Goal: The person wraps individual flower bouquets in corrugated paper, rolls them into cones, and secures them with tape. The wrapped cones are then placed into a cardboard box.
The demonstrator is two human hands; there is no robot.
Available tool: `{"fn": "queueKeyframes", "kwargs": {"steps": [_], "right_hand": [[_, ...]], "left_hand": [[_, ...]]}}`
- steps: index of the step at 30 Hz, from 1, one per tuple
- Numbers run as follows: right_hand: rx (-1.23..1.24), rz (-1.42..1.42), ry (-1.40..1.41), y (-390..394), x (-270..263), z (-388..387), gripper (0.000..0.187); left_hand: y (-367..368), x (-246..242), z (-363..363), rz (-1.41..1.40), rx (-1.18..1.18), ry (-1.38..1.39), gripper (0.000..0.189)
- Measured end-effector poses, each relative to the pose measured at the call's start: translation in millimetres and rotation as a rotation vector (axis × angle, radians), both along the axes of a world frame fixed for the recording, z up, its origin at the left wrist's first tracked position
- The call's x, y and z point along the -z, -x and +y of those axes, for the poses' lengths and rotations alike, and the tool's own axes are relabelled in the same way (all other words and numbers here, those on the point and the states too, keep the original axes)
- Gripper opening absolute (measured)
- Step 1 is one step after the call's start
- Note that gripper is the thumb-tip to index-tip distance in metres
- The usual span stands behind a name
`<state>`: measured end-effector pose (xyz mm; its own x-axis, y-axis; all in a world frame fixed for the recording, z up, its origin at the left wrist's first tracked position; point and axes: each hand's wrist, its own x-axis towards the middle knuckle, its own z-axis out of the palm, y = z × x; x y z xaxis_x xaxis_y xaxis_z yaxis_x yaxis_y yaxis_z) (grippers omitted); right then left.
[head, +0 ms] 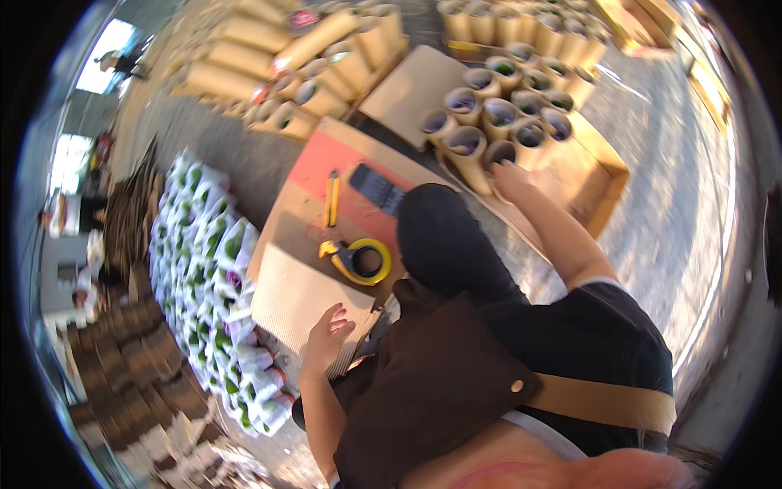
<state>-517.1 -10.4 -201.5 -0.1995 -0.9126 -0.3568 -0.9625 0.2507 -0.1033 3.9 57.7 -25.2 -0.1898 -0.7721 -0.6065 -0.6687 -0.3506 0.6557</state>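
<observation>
My right hand [512,181] reaches to a corrugated cardboard tube [501,156] at the near edge of a group of tubes in an open carton; its fingertips are at the rim, and blur hides the grip. My left hand [330,333] is over corrugated sheets [305,290], fingers apart, holding nothing. On the cardboard work surface [284,227] lie a yellow utility knife [332,199], a dark phone [376,188] and a tape dispenser with yellow tape [365,261]. Wrapped plants show inside several of the tubes.
Plants in white sleeves [201,269] stand in a dense block at the left. More cardboard tubes [238,55] are stacked beyond the work surface. Piled flattened cardboard [131,367] is at the lower left. Several people are in the far left background. My knee [437,226] adjoins the work surface.
</observation>
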Motion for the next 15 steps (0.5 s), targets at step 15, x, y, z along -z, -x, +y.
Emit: {"fn": "queueKeyframes", "kwargs": {"steps": [15], "right_hand": [[-1.224,-0.61,0.488,-453,-134,-30,0.054]], "left_hand": [[-310,52,106,-0.502,-0.613,0.132,0.065]]}}
